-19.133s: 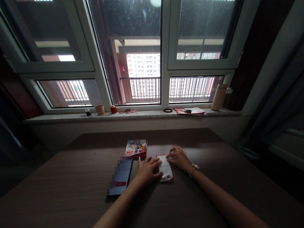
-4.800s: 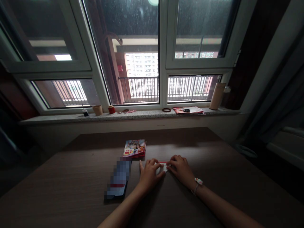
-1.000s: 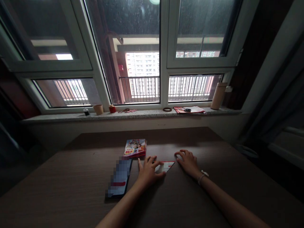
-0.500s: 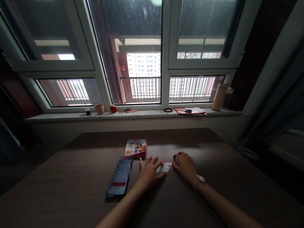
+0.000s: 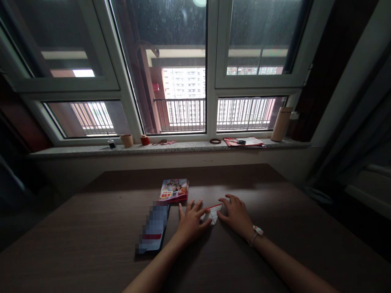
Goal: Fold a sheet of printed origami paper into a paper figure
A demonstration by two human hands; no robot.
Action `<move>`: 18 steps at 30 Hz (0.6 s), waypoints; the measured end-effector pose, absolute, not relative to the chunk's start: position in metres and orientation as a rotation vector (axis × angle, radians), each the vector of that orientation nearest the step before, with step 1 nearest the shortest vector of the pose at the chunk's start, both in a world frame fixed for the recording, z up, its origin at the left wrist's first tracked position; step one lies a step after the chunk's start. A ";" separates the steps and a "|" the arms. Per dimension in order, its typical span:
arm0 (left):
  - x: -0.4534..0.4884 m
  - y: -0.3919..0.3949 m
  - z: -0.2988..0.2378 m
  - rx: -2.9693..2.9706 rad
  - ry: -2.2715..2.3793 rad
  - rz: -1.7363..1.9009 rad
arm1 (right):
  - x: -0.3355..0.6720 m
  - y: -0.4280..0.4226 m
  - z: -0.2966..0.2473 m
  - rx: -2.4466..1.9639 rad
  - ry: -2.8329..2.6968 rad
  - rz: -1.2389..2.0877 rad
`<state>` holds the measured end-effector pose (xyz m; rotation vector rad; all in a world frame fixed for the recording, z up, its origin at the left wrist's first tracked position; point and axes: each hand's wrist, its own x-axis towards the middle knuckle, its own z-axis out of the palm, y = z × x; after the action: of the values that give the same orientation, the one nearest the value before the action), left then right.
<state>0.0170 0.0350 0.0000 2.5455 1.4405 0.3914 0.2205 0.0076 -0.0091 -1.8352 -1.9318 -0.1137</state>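
A small folded paper [image 5: 214,215], white with print and a red upper edge, lies on the brown table between my two hands. My left hand [image 5: 192,224] has its thumb and index finger on the paper's left part, while its other fingers spread over the tabletop. At the paper's right edge, my right hand [image 5: 236,213] pinches with thumb and index finger, its remaining fingers curled. The left part of the paper is partly covered by my left fingers. A bracelet with a pale charm [image 5: 257,230] is on my right wrist.
Left of my left hand lies a phone [image 5: 154,228] with a blurred screen. Behind it sits a stack of colourful printed leaflets [image 5: 174,189]. The windowsill holds a paper cup [image 5: 127,141], a small red jar [image 5: 144,140], scissors on papers [image 5: 241,142] and a tan bottle [image 5: 280,125].
My right thumb and index finger have closed in on the paper's right edge. The paper has turned slightly, its right side raised, and more of its white face shows.
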 end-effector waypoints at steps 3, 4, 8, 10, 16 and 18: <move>0.017 0.035 0.003 2.529 1.441 0.378 | 0.225 0.011 -0.010 -1.826 -1.948 -0.130; 0.017 0.035 0.003 2.528 1.444 0.376 | 0.226 0.012 -0.010 -1.817 -1.960 -0.123; 0.017 0.037 0.002 2.528 1.461 0.369 | 0.228 0.013 -0.010 -1.773 -2.003 -0.056; 0.017 0.037 0.001 2.532 1.474 0.362 | 0.230 0.012 -0.009 -1.755 -2.015 -0.003; 0.016 0.035 0.003 2.532 1.478 0.366 | 0.233 0.008 -0.003 -1.705 -2.060 0.129; 0.016 0.035 0.004 2.530 1.479 0.360 | 0.233 0.006 -0.002 -1.697 -2.075 0.156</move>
<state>0.0157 0.0347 0.0039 2.5304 1.4792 0.3604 0.2333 0.0063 -0.0021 -1.6968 -2.0752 0.1558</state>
